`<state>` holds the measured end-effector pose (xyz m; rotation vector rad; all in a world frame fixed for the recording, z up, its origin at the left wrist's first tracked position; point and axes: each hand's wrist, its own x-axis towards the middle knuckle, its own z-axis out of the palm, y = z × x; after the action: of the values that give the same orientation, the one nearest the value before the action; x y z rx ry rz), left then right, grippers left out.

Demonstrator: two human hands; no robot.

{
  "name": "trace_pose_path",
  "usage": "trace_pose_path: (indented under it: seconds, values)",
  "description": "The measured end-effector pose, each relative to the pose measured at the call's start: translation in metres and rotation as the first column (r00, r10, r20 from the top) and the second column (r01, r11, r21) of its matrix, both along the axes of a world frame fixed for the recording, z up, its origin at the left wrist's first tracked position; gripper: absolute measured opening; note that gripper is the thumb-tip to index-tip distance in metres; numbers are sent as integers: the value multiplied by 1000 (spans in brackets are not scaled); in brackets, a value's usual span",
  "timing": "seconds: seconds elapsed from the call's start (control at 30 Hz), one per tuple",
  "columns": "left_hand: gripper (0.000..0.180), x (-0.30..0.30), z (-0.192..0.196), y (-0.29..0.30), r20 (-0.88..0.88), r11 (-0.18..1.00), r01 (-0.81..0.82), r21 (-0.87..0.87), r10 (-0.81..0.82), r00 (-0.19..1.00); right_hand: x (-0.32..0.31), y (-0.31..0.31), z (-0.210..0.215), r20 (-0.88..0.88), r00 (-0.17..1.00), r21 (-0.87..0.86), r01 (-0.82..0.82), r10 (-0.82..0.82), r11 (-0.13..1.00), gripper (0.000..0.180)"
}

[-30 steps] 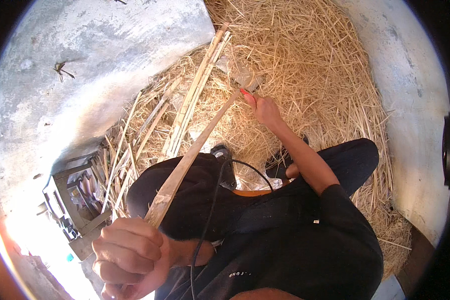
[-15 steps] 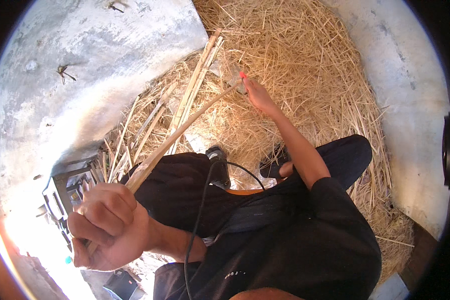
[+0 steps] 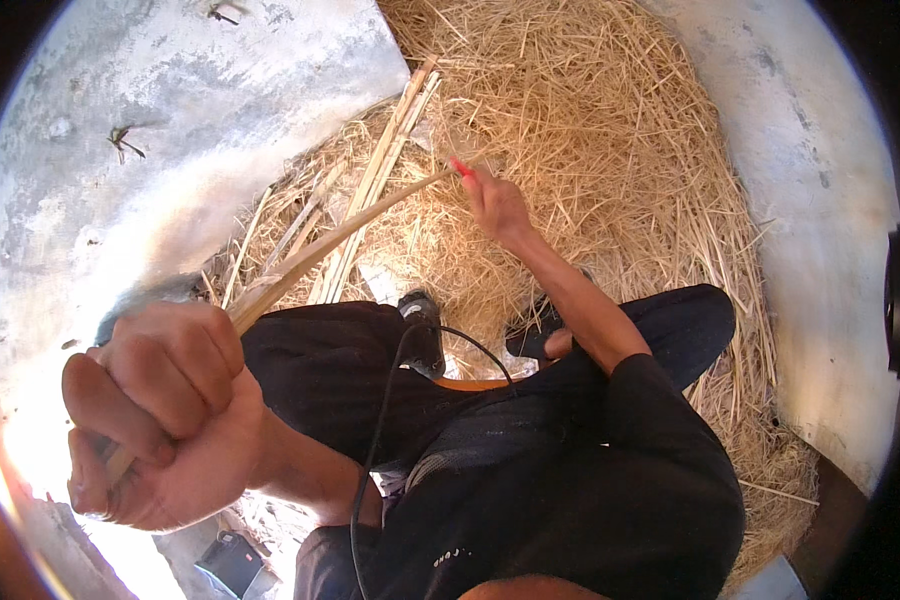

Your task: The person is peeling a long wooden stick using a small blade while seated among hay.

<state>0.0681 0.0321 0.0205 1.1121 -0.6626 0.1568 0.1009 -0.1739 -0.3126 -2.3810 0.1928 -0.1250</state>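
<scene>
The left hand (image 3: pixel 155 415) is clenched in a fist near the lower left, close to the camera, and grips one end of a long pale strip (image 3: pixel 340 235) of cane or split bamboo. The strip runs up and to the right from that fist, across the dark trousers (image 3: pixel 340 370) and over the straw (image 3: pixel 590 130), to the right hand (image 3: pixel 495 205). The right hand is stretched out well ahead, its fingers closed round the strip's far end; something small and red (image 3: pixel 460 167) shows at the fingertips, too small to tell what it is, perhaps a tool's handle or a tip. So the strip is held taut in the air between the two hands, slanting from low left to upper middle.

Under and beside it lies a bundle of similar sticks (image 3: pixel 385 170) on the straw, pointing up toward the picture's top, with a few more scattered to their left. The straw heap fills the upper middle and right and curves down along the right leg. A grey concrete floor (image 3: pixel 170 130) shows at the upper left and along the right rim. A black cable (image 3: pixel 380 440) hangs down the person's front over the lap to a small dark device (image 3: pixel 422 312) near the knee.
</scene>
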Motion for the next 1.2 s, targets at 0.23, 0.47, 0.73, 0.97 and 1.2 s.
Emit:
trace_pose_path:
  seconds: [0.23,0.47,0.73,0.97,1.2]
  values:
    - [35,-4,-4,-7,1,999,9,-32,-9,1000,-23,-58,-105,-554,828,-119,19,-83,993,43]
    - [33,19,-8,16,-155,935,-332,-123,312,937,-19,-40,-37,-541,835,-58,83,-101,995,58]
    - [33,21,-10,11,-143,852,-520,-54,509,849,-21,-30,-26,-103,987,218,-98,123,971,52]
    - [32,24,-10,16,-84,869,-493,-39,489,868,31,-46,-84,-319,947,-48,-40,22,998,49]
    - [32,23,-11,10,-16,904,-424,-57,424,905,24,-52,-99,-316,948,-152,-9,-40,988,48]
